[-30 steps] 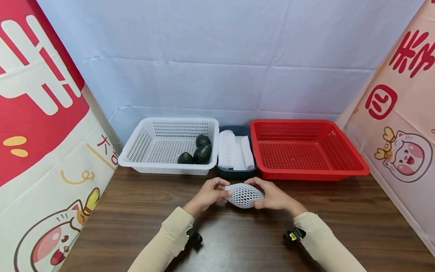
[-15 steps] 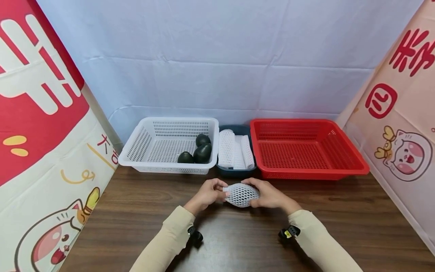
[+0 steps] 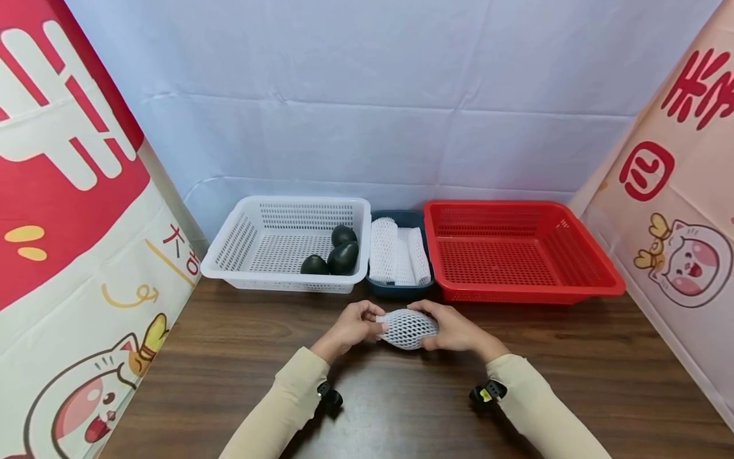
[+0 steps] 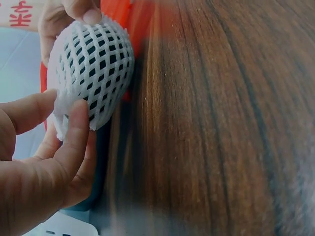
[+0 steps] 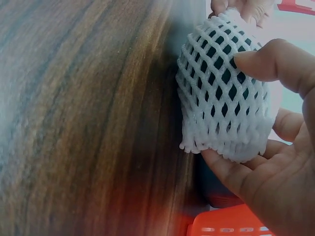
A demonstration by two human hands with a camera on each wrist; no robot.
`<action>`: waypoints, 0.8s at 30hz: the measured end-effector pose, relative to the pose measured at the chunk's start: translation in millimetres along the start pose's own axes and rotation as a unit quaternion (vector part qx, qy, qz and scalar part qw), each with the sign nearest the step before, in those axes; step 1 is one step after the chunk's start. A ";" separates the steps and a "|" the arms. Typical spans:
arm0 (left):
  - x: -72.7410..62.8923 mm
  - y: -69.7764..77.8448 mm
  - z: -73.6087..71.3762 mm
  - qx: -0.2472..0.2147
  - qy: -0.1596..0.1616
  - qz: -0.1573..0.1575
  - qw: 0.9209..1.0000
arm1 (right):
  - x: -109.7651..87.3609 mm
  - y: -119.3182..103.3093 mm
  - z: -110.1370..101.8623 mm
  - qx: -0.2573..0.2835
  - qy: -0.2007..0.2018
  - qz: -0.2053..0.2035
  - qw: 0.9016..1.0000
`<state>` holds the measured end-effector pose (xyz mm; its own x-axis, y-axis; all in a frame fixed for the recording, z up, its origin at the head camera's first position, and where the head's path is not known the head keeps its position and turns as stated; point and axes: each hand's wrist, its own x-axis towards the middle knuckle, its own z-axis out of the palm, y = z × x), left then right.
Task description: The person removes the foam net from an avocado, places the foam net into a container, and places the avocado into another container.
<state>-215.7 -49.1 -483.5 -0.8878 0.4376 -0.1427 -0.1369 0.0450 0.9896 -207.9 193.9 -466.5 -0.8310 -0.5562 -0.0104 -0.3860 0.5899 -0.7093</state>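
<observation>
A dark avocado, visible only through the mesh, sits inside a white foam net sleeve [image 3: 408,329] held just above or on the wooden table; which of the two I cannot tell. My left hand [image 3: 354,324] pinches the gathered left end of the sleeve between thumb and fingers [image 4: 76,130]. On the other end, my right hand [image 3: 455,327] grips the covered fruit. In the right wrist view the right thumb [image 5: 261,61] presses on the mesh, while the fingers curl under the sleeve's loose open edge [image 5: 197,147].
Behind the hands stands a white basket [image 3: 287,278] with three dark avocados [image 3: 343,257] at its right side. A dark blue tray [image 3: 398,292] beside it holds several foam net sleeves [image 3: 383,252]. To the right is a red basket [image 3: 527,296]. All rest on the wooden table [image 3: 401,408].
My right hand and the sleeved avocado have shifted slightly left toward the left hand. Over the last half second both hands have stayed nearly still.
</observation>
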 end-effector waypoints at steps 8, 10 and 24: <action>3.1 -3.7 -1.0 0.024 0.008 0.010 1.000 | -4.8 -1.2 -4.9 0.000 -0.008 -0.007 1.000; 2.9 -2.4 -1.2 0.024 0.008 0.010 1.000 | -8.9 -2.5 -10.1 0.016 -0.009 -0.005 1.000; 3.3 -1.8 -4.3 0.029 -0.001 0.013 0.999 | -33.8 15.3 -24.5 -0.001 0.051 0.035 0.998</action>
<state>-220.3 -51.6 -485.8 -0.8896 0.4415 -0.1172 -0.0881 0.0858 0.9924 -195.5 236.0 -459.7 -0.8924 -0.4510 0.0120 -0.3262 0.6268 -0.7076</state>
